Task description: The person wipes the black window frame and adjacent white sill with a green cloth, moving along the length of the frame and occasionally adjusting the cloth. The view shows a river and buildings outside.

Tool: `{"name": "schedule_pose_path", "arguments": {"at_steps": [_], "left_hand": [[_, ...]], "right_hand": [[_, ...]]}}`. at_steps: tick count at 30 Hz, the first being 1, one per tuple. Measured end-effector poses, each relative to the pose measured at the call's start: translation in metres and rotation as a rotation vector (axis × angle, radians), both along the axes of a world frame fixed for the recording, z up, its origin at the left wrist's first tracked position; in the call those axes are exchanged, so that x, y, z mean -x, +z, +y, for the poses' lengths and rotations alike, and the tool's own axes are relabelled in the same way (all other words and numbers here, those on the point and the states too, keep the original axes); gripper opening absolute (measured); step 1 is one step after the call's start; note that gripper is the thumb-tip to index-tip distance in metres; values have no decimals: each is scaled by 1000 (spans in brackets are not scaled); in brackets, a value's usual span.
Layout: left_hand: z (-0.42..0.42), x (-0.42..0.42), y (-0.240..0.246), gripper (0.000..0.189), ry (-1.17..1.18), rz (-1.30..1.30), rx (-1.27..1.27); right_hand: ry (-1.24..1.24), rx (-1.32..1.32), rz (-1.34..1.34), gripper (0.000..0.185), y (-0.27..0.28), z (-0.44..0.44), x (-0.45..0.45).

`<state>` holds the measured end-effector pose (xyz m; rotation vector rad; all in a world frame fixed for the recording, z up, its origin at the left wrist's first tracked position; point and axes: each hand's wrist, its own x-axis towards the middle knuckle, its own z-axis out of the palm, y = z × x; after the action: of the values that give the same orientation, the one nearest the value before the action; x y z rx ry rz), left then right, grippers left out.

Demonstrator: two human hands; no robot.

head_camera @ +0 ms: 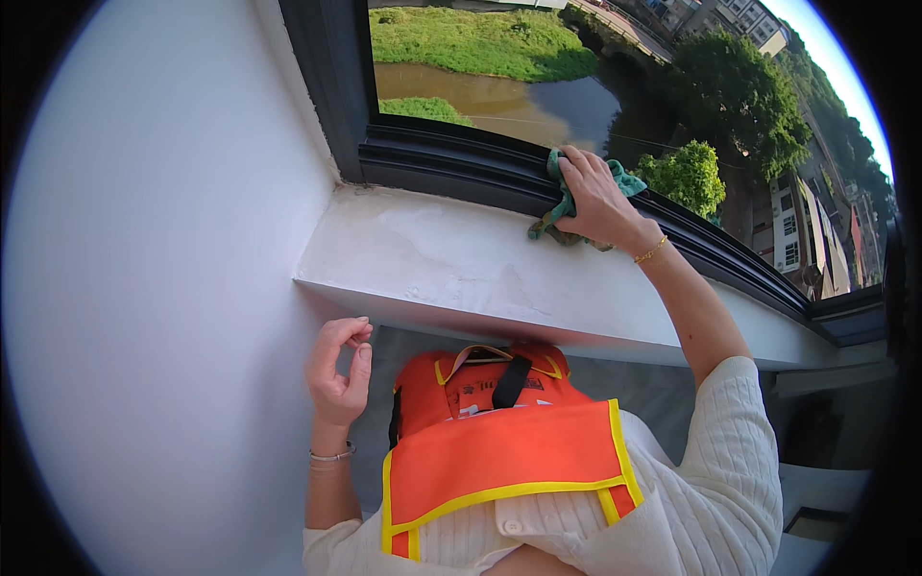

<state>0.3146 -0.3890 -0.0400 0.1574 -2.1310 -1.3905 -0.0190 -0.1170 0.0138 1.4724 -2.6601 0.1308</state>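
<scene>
My right hand (pixel 598 194) presses a crumpled green cloth (pixel 558 214) onto the dark metal window frame (pixel 461 169), around the middle of its lower rail. Part of the cloth hangs over the inner edge towards the white windowsill (pixel 432 252). Patches and rough marks show on the sill's surface. My left hand (pixel 340 371) is raised beside the white wall, just below the sill's front edge, with its fingers curled and thumb apart. Nothing is visible in it.
A white wall (pixel 166 273) rises close on my left and meets the sill in a corner. An orange apron (pixel 497 461) with yellow trim covers my front. Beyond the window lie brown water (pixel 490 93), grass and trees far below. Grey floor (pixel 634 396) shows beneath the sill.
</scene>
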Motion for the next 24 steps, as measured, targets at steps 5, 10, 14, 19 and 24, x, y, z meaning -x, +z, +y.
{"name": "schedule_pose_path", "arguments": {"at_steps": [5,10,14,19,24], "left_hand": [[-27,112,33,26,-109,315,-26],[-72,170,42,23,-28,306,-228],[-98,197,39,28,19,162,-127],[-95,213,28,36,122,-14,282],[-31,252,33,36,87,63,524]], "right_hand": [[32,116,88,67,-26,-156,-20],[-62,246,173,66,-53,-253,-50],[-59,220,148,68,-33,-237,-60],[-32,254,175,66,-29,-136,-45],[-26,347,204,74,-31,25,-20]]}}
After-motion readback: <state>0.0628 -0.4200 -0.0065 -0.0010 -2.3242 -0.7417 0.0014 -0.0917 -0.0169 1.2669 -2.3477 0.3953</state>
